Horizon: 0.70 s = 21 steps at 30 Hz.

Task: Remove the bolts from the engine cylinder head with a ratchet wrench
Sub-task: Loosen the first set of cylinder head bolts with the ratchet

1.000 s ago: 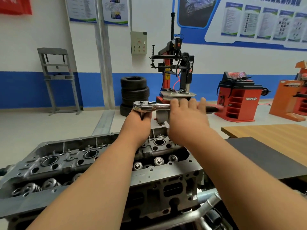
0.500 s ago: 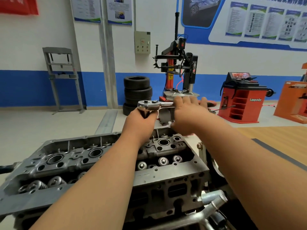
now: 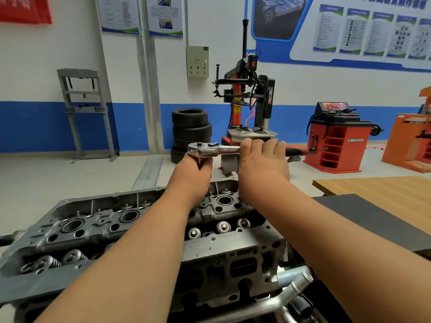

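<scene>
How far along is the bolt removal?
Done: nothing provable; no removed bolts in view. In hand: left hand grips the wrench below its head, right hand holds the handle, above the far end of the cylinder head. Left: bolts hidden by the hands; count unclear.

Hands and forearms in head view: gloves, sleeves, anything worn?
Nothing worn that shows. Left hand and right hand are ungloved; left forearm and right forearm are bare to the frame's bottom edge, no sleeve or cuff in view. No watch or band at either wrist, no ring on the fingers that show.
</scene>
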Motion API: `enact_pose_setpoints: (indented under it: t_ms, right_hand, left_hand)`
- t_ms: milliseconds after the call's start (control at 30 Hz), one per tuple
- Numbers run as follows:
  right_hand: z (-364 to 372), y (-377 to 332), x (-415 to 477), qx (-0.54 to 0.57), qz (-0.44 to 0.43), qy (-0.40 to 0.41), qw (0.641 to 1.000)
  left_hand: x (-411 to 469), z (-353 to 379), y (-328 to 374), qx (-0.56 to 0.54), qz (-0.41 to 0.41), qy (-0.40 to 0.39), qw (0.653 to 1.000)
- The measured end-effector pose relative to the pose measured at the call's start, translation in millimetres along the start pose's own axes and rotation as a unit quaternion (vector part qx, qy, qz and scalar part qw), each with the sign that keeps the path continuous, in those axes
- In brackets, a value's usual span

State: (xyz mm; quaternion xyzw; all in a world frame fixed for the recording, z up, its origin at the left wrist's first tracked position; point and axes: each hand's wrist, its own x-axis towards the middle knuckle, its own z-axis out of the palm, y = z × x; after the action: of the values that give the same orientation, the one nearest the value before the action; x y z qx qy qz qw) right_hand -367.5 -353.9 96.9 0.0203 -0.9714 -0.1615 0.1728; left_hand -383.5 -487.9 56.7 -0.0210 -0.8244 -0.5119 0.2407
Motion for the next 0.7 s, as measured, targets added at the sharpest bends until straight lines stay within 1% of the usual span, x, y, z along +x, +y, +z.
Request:
enact_pose_setpoints:
  t_ms: [100,200,267,333,400,467,567,633,700]
  right_hand:
    - [-12.8,6.1,-40.7,-0.019,-0.019,0.033,0.999]
    - [-29.1,0.6,-85.8,0.004,-0.112,0.076,0.991]
    - [-35.3,-8.3,-98.0,0.002,-0.155,0.074,0.985]
    - [-44.3,-9.8,-88.9,0.038,-0.129,0.042,0.990]
    - [-46.5,-2.8,-65.9,0.090,-0.099,0.033,0.990]
    - [-37.1,6.9,-37.0,0.099,-0.091,0.020,0.991]
    - [-16.6,13.7,11.1,0.130,-0.089,-0.013,0.987]
    - [-10.3,10.1,37.4,0.171,-0.087,-0.036,0.981]
    - [-10.4,1.7,51.5,0.179,-0.074,-0.056,0.979]
  left_hand:
    - [-0.2,2.7,-1.6,0.005,-0.010,0.006,1.000]
    - [2.8,3.0,-3.3,0.028,-0.009,0.002,1.000]
    - [4.7,1.8,-2.6,0.060,-0.002,-0.004,0.998]
    - [3.7,1.5,-1.7,0.045,0.000,-0.004,0.999]
    - [1.9,1.3,-1.1,-0.001,-0.004,-0.002,1.000]
    - [0.4,1.0,-0.2,-0.040,-0.019,0.001,0.999]
    - [1.0,0.0,-0.2,-0.046,-0.026,0.009,0.999]
    - [1.2,-1.0,0.5,-0.046,-0.028,0.003,0.999]
    - [0.4,-2.2,1.5,-0.043,-0.030,-0.010,0.999]
